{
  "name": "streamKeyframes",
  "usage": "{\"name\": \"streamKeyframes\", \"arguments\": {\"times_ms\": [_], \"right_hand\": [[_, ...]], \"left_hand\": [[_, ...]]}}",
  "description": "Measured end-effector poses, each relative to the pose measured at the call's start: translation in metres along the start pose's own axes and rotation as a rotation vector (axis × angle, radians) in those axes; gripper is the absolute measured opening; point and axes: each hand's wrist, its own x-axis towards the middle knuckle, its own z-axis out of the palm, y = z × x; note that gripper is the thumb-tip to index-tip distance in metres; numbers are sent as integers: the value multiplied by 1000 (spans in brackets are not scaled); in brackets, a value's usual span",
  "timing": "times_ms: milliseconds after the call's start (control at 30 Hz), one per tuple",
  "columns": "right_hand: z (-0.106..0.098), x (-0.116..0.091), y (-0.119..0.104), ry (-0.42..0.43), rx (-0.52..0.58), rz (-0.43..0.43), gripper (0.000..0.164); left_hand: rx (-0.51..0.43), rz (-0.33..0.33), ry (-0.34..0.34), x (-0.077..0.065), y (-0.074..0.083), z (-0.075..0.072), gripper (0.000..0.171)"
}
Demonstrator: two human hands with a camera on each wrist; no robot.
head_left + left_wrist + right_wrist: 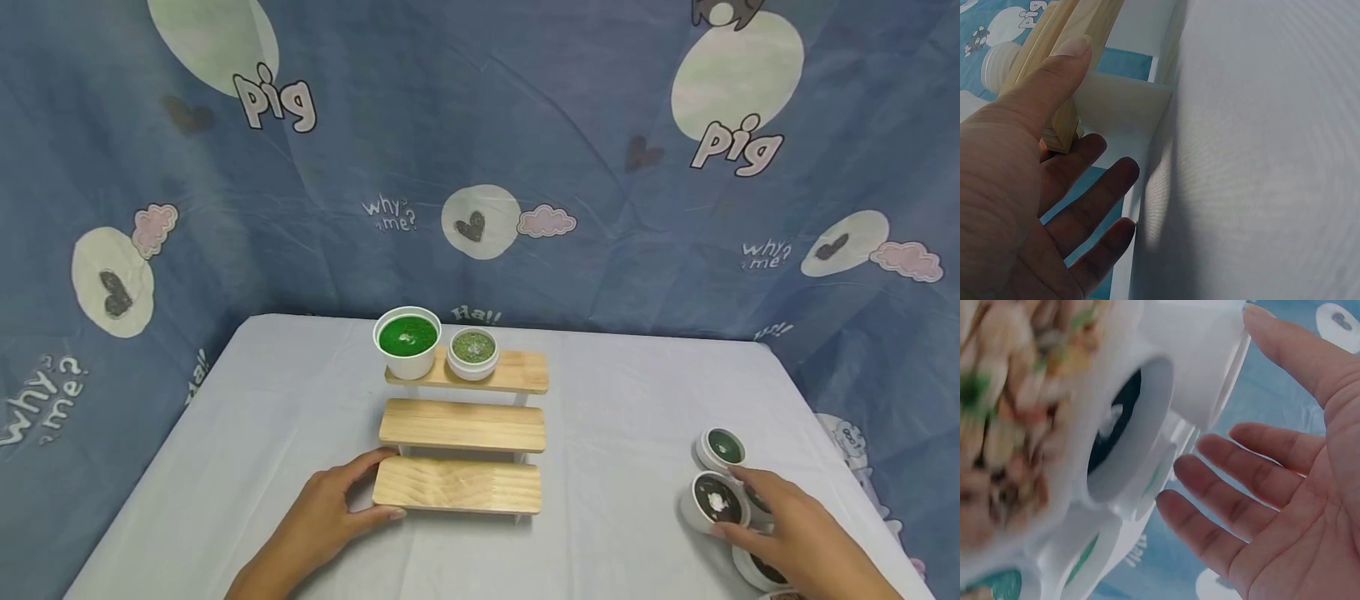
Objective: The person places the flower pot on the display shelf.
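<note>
A wooden three-tier stand (461, 425) with white supports stands on the white table. My left hand (322, 508) grips the left end of its lowest board, the thumb (1054, 78) in front and the index finger behind; the other fingers spread beneath. On the top board sit a larger white cup of bright green filling (407, 337) and a small white cup of speckled green (473, 350). At the right, my right hand (798, 533) is spread around a white cup with dark filling (716, 500); its thumb is at the cup's side, its fingers loosely extended.
Behind that cup stands a small white cup with dark green filling (723, 448). More white cups, partly hidden by the right hand, stand close by, one with brown chunky filling (1004, 425). A blue printed cloth (480, 150) hangs behind the table.
</note>
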Motion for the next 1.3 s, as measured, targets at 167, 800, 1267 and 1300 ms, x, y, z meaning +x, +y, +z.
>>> {"name": "streamKeyframes", "arguments": {"times_ms": [167,800,1267,1300], "right_hand": [[-2,-1,12,68,-25,-36,96],[4,0,37,171,-44,-97,62],[4,13,43,131,-77,-79,69],[3,14,43,119,-76,-65,70]], "left_hand": [[13,13,3,2,-1,-1,73],[9,26,8,1,-1,1,72],[0,11,-4,1,-1,1,73],[0,11,-4,1,-2,1,73]]}}
